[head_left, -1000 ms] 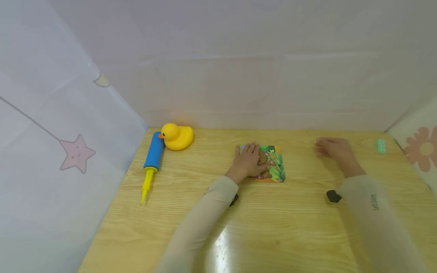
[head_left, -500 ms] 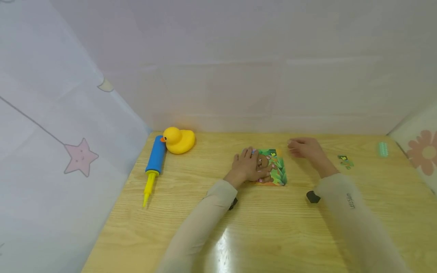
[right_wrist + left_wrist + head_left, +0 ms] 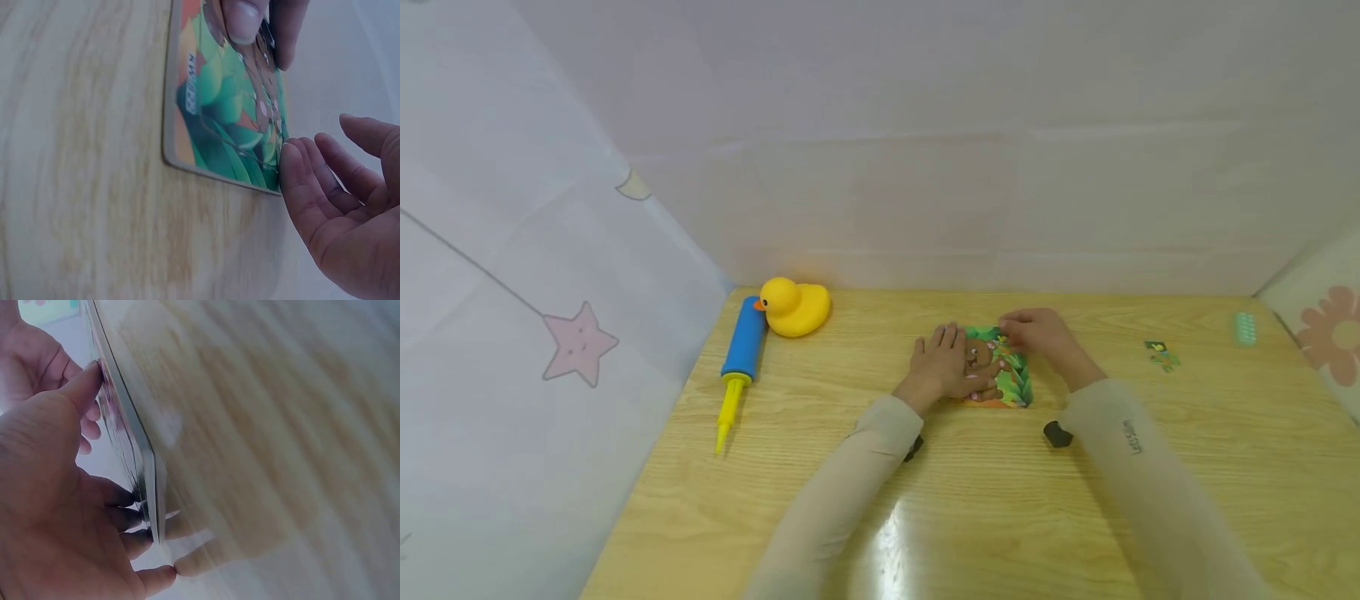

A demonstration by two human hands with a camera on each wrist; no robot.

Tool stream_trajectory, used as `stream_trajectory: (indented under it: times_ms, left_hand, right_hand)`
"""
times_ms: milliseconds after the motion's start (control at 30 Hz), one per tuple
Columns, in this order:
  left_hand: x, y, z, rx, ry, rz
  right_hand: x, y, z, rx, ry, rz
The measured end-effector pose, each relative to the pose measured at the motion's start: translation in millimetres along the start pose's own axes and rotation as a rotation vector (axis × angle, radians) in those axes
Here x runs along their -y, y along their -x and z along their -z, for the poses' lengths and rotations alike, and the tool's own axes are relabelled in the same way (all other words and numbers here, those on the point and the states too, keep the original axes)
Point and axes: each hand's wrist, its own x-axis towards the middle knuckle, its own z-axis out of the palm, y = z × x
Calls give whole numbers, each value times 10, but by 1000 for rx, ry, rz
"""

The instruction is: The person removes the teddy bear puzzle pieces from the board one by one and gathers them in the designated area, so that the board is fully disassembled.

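A bear-picture jigsaw puzzle (image 3: 1018, 385) lies in its thin tray on the wooden table in the head view. My left hand (image 3: 940, 367) rests across its left part with fingers spread, covering much of the picture. At the puzzle's upper right corner is my right hand (image 3: 1041, 333), fingertips right at the edge. The right wrist view shows those fingers (image 3: 306, 181) gently bent against the puzzle's border, the thumb apart from them and nothing pinched. Cut lines between pieces show on the picture there. Loose puzzle pieces (image 3: 1162, 357) lie on the table farther right.
Beside a yellow rubber duck (image 3: 799, 310) at the back left lies a blue and yellow hand pump (image 3: 745, 342). A small mint-green bumpy item (image 3: 1245, 328) sits near the table's right edge. Pale printed cloth walls (image 3: 925, 208) border the table at the back and sides.
My right hand has moved left from the table's right side to the puzzle's corner, uncovering the loose pieces. My left hand has stayed on the puzzle.
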Motion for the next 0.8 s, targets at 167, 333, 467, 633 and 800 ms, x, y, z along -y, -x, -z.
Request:
stream_trajectory:
  times_ms: [167,333,467,633,800]
  left_hand:
    - [-5,-15,-13,8,16,8]
    - [-13,-33,-18,8,16,16]
    - [-21,-31,-20,23,8,21]
    - [-20,-27,-18,48,20,23]
    - [-16,-37,-29,56,58,32]
  right_hand:
    - [-6,-15,-52,-5,25,-12]
    - [10,-9,-67,-13,62,-23]
    - [30,-2,-78,-17,89,-24]
    - [38,-3,-93,-21,87,-18]
    - [48,-8,-105,-19,103,-13]
